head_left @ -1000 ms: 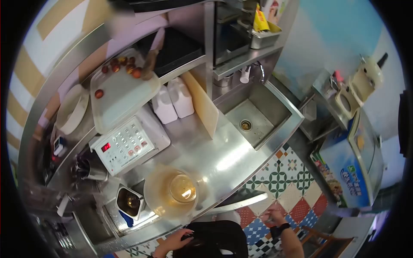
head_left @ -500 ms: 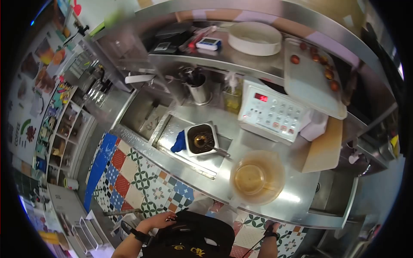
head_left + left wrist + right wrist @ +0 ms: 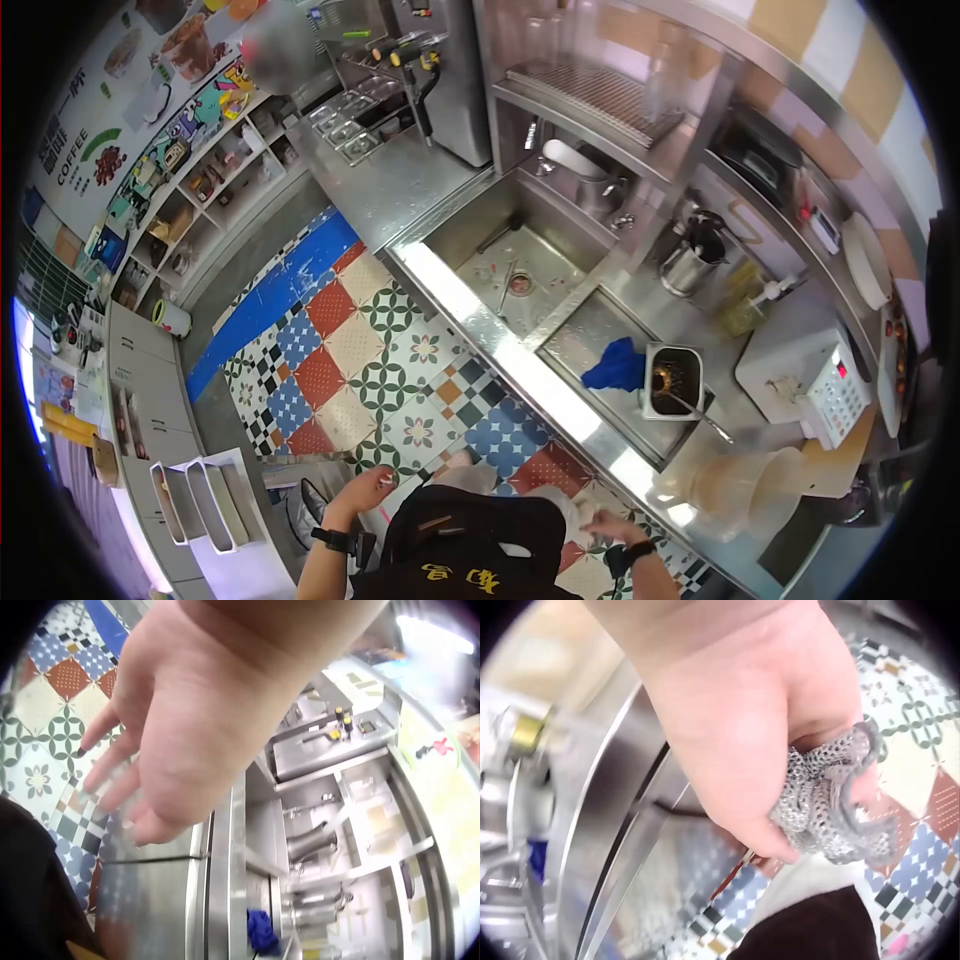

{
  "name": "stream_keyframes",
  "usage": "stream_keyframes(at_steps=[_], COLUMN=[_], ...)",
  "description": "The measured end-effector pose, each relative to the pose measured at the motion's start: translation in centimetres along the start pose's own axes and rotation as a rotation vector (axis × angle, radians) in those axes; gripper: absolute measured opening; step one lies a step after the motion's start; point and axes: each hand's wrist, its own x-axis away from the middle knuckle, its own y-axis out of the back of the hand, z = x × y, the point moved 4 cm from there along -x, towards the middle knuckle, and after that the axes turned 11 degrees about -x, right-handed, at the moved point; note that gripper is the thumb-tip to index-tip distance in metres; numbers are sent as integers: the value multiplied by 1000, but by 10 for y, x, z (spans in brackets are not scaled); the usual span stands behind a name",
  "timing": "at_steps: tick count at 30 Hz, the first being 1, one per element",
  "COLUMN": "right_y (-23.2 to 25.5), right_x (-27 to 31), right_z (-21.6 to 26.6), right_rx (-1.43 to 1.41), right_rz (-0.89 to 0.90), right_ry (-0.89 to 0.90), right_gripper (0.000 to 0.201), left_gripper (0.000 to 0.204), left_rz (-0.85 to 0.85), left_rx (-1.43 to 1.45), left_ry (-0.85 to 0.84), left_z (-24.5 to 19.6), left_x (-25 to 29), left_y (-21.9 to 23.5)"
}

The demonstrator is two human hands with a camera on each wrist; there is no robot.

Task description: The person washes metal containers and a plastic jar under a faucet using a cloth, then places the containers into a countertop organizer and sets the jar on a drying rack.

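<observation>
In the right wrist view my right hand [image 3: 735, 727] grips a crumpled grey mesh scrubbing cloth [image 3: 825, 799], which bulges out between thumb and fingers. Seen from the head, that right hand [image 3: 615, 527] hangs beside the apron, low near the counter's front edge. My left hand [image 3: 180, 727] holds nothing, its fingers loosely extended above the tiled floor. On the head view it is at the lower middle, left hand [image 3: 365, 492] beside the dark apron [image 3: 470, 530]. A square metal container [image 3: 672, 380] with dark contents and a utensil stands on the counter, a blue cloth [image 3: 615, 365] next to it.
Left of the container lies a steel sink [image 3: 520, 250] with utensils in it. A large translucent pitcher [image 3: 745, 490] stands at the counter's right end, near a white keypad machine [image 3: 800, 380]. Behind me to the left is a white unit with trays [image 3: 215, 505].
The head view has swung left, from the tray of round brownish-red items and the pitcher to the sink and coffee sign. Both hands stay low beside the body.
</observation>
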Motion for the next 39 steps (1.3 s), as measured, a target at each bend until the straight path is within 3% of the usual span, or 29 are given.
stream_keyframes(at_steps=[1,2,3,5,8,9,12,13,15,17,20,21,23,25,28,31,33,35,37,38,39], right_y=[-8,-14,-10,-4,24,40,92,117,167,245,297,309,331,319,288,243,220,195,182,176,179], right_x=[-10,-33,-40,-68,-100,-120,-194,-225,-279,-358,-380,-393,-425,-436,-438,-425,-444,-472,-497,-505,-517], right_z=[59,109,152,242,367,401,487,514,572,608,680,693,697,675,666,667,637,603,583,573,561], right_rx=[121,166,-29,-92,-37,12,-625,-730,-838,-847,-988,-1060,-870,-549,110,407,417,669,817,878,895], right_rz=[-69,-105,-98,-106,-205,-258,-17,-10,-107,-427,-424,-430,-70,-432,-590,-908,-952,-841,-682,-589,-587], right_ry=[-21,145,166,450,691,776,713,770,888,1104,1047,1054,1033,1057,1186,1158,990,793,406,211,217], right_gripper=[52,51,40,31,31,34,43,46,54,62,62,59,56,46,36,35,34,48,60,66,69], left_gripper=[35,35,34,36,38,39,35,36,37,35,30,29,28,27,29,29,28,27,28,29,29], left_rz=[4,-11,-26,3,-49,-84,-97,-93,-14,22,36,36,76,132,150,159,188,173,151,155,206], left_rx=[-18,-104,-194,-104,-47,-41,-22,-24,96,97,101,135,141,89,72,45,-31,-25,81,-13,-22], left_ry=[64,87,105,107,88,83,52,45,94,83,96,115,159,191,87,-1,26,-5,-93,-221,-210], left_z=[5,25,43,56,61,61,46,37,27,7,-8,-5,3,10,21,23,7,-1,-12,-13,-15], left_x=[0,-2,-6,-25,-67,-85,-133,-151,-180,-204,-242,-252,-272,-296,-348,-408,-437,-454,-467,-473,-478], left_y=[29,48,68,109,156,168,188,197,201,213,238,243,253,264,283,310,333,347,356,357,359])
